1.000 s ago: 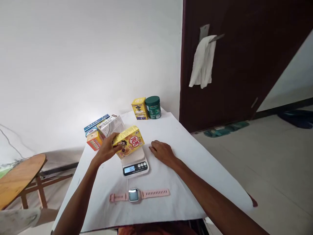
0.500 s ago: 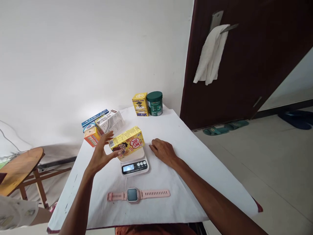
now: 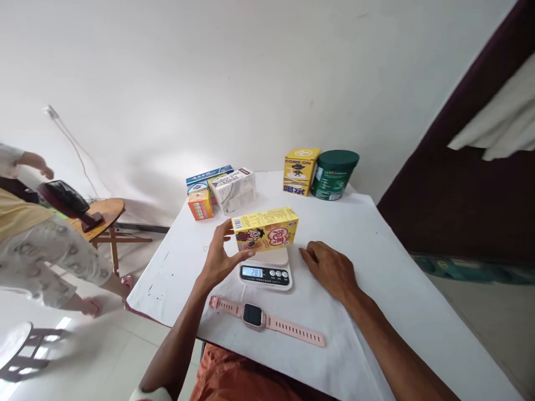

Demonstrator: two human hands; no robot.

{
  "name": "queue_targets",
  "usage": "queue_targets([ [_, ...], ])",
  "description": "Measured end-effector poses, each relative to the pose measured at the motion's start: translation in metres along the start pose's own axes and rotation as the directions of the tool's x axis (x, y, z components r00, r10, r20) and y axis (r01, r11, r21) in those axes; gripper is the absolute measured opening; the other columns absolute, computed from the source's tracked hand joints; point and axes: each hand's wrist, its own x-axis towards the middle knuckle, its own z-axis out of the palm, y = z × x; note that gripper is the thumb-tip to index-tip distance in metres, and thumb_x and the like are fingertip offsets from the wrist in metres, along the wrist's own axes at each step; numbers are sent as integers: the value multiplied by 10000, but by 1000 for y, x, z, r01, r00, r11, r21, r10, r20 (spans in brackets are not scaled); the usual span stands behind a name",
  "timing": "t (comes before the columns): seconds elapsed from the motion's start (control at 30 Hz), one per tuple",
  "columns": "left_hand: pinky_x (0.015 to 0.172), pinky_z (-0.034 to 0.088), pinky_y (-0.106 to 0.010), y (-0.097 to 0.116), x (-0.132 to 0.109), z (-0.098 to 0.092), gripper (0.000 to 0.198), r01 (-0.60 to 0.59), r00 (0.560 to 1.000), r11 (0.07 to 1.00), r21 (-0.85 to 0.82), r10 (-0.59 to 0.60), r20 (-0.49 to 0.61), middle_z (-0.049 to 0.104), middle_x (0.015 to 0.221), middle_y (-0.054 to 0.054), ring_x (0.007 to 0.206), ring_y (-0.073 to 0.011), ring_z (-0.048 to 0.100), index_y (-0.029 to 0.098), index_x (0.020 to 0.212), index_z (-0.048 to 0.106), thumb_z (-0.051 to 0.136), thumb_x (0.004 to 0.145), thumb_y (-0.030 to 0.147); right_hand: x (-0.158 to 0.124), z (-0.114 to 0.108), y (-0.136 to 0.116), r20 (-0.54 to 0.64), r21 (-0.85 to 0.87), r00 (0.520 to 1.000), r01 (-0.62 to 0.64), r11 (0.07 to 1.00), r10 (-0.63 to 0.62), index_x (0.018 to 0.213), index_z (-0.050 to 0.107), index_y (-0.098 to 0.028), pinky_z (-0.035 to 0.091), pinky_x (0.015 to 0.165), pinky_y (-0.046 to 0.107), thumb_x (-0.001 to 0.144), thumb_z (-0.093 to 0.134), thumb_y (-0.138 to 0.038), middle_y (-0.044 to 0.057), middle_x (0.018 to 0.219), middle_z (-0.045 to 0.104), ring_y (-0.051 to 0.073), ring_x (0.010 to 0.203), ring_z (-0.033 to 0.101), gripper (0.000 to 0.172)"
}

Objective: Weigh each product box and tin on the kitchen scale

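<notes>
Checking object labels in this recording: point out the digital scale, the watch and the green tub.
Digital scale (image 3: 266, 275), head view: on its front panel.
Watch (image 3: 253, 315), head view: on its screen.
Green tub (image 3: 334, 179), head view: on its side, below the lid.

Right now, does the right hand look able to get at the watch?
Probably yes: the right hand rests loosely curled on the table, nothing visible in it, and only table surface shows between it and the strap of the watch. The scale sits left of that path.
</notes>
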Motion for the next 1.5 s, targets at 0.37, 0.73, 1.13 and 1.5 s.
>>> queue_targets([
  [0.37,831,531,-352,-3,18,-7,457,-10,999,972,234,-1,47,674,1157,-67,1000,-222,637,255,1252,646,802,843,387,-2,2,3,-30,58,1000,4,998,-2,706,434,-250,332,568,305,976,389,-486,35,734,619,186,606,544,362],
  [0.73,637,484,-260,-8,30,-21,457,204,979,956,-210,-203,27,762,987,-45,728,-160,684,206,1146,661,807,784,444,-2,2,3,-44,74,999,26,997,-23,712,435,-254,335,555,305,981,382,-499,36,730,619,183,588,536,368],
  [1.13,580,421,-249,-67,44,-100,429,319,935,938,133,-288,-209,730,814,-2,635,-149,630,204,1043,662,780,732,475,-1,5,3,-93,62,995,40,997,-34,674,393,-247,316,559,297,994,395,-450,19,708,587,150,563,479,378],
  [1.5,680,543,-299,-104,66,-107,526,272,943,933,235,-210,-258,726,1148,-89,760,-171,662,207,1116,649,774,721,532,0,5,2,-82,36,996,19,999,-16,681,422,-245,307,572,294,990,419,-420,19,716,586,158,583,506,354],
])
